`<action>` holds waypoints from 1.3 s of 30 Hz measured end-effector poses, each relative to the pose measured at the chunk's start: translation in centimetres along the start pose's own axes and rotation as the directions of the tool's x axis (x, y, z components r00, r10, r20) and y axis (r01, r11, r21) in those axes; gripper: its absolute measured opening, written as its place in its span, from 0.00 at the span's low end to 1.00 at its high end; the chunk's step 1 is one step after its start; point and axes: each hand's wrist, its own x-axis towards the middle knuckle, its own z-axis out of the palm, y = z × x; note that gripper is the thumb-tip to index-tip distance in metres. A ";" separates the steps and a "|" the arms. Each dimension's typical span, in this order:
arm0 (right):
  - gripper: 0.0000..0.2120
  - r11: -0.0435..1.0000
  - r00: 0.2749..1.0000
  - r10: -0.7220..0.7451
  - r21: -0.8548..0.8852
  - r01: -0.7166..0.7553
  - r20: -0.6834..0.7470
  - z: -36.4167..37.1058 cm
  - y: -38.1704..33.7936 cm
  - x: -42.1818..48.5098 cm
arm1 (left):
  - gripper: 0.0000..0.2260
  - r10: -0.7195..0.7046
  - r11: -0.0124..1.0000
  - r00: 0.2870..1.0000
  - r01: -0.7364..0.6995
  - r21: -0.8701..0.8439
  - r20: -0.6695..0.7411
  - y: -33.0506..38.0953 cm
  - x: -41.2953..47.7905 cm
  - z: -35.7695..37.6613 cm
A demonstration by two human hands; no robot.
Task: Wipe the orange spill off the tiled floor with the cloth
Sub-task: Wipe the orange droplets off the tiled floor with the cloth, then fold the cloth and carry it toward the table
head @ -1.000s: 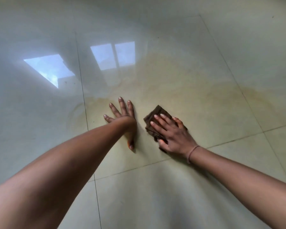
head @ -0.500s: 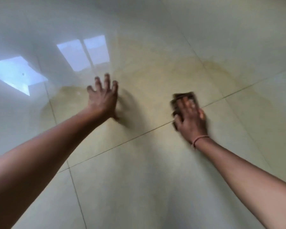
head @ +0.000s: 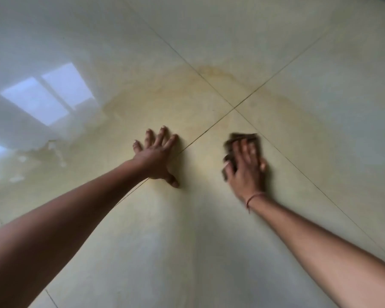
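A thin orange film, the spill (head: 187,101), spreads across glossy pale floor tiles, with a darker rim at its far edge near a tile joint. My right hand (head: 246,172) presses a small brown cloth (head: 245,138) flat on the floor, just right of where the grout lines cross; most of the cloth is hidden under the fingers, and it looks blurred. My left hand (head: 157,157) rests flat on the tile with fingers spread, a short distance left of the cloth, holding nothing.
Grout lines (head: 233,108) cross just beyond the hands. Window reflections (head: 49,98) shine on the wet floor at the left, beside a pale wet patch (head: 31,152).
My right hand has slid the cloth to the right, away from the left hand and across a grout line. The left hand has shifted too, and the view has swung so the tile joints look diagonal.
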 end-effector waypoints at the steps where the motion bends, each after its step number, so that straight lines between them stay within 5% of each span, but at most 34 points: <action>1: 0.31 0.979 0.978 -0.202 0.012 0.201 0.058 0.2 -0.3 -2.3 | 0.66 -0.001 1.000 1.000 0.001 0.008 0.003 0.1 0.0 -0.2; 3: 0.32 0.854 0.844 -0.510 -0.017 0.519 0.166 -0.4 1.7 -4.8 | 0.66 -0.013 1.000 1.000 0.013 0.010 0.023 0.6 -0.2 -0.5; 4: 0.32 0.851 0.843 -0.512 -0.038 0.524 0.167 -0.8 3.4 -4.4 | 0.66 -0.017 1.000 0.999 0.017 0.008 0.027 0.9 -0.2 -0.6; 6: 0.31 0.989 0.987 -0.146 -0.030 0.148 0.071 -1.6 5.1 -2.1 | 0.68 -0.051 0.998 0.998 0.052 -0.020 0.037 1.1 0.0 -0.7; 8: 0.30 0.963 0.962 0.271 0.019 -0.270 -0.026 -1.8 4.1 -0.2 | 0.69 -0.075 0.996 0.997 0.077 -0.045 0.036 1.4 0.3 -0.5; 9: 0.31 0.956 0.955 0.292 0.024 -0.291 -0.055 -1.3 2.7 -0.2 | 0.69 -0.078 0.996 0.996 0.080 -0.045 0.033 1.4 0.4 -0.4; 14: 0.30 0.979 0.978 -0.204 0.005 0.204 0.036 0.5 -2.4 -5.5 | 0.67 -0.083 0.995 0.997 0.082 -0.052 -0.007 1.4 0.2 -0.5; 17: 0.22 0.970 0.971 -0.194 0.177 0.169 0.140 -1.2 -2.8 -5.9 | 0.56 -0.089 0.995 0.995 0.085 -0.060 -0.055 2.9 -2.3 0.0; 20: 0.16 0.936 0.925 -0.096 0.350 -0.042 0.368 -5.3 -3.4 -6.4 | 0.38 -0.084 0.986 0.996 0.085 -0.146 0.012 6.3 -7.8 1.6; 24: 0.07 0.768 0.849 0.069 0.515 -0.380 0.523 -17.1 -4.8 -9.4 | 0.16 -0.175 0.849 0.974 0.224 -0.478 0.146 11.5 -18.2 -2.9; 28: 0.09 0.520 0.855 0.118 0.702 -0.486 0.505 -32.7 -7.7 -11.3 | 0.10 -0.186 0.616 0.970 0.242 -0.750 0.160 15.9 -27.4 -14.8; 32: 0.08 0.372 0.901 0.166 0.821 -0.433 0.400 -51.3 -11.1 -13.1 | 0.14 -0.093 0.297 0.964 0.267 -0.917 0.250 21.4 -37.7 -31.3; 39: 0.14 0.428 0.974 0.218 0.892 -0.147 0.056 -78.4 -16.4 -16.6 | 0.16 0.080 0.109 0.996 -0.034 -0.993 -0.026 31.1 -53.1 -53.8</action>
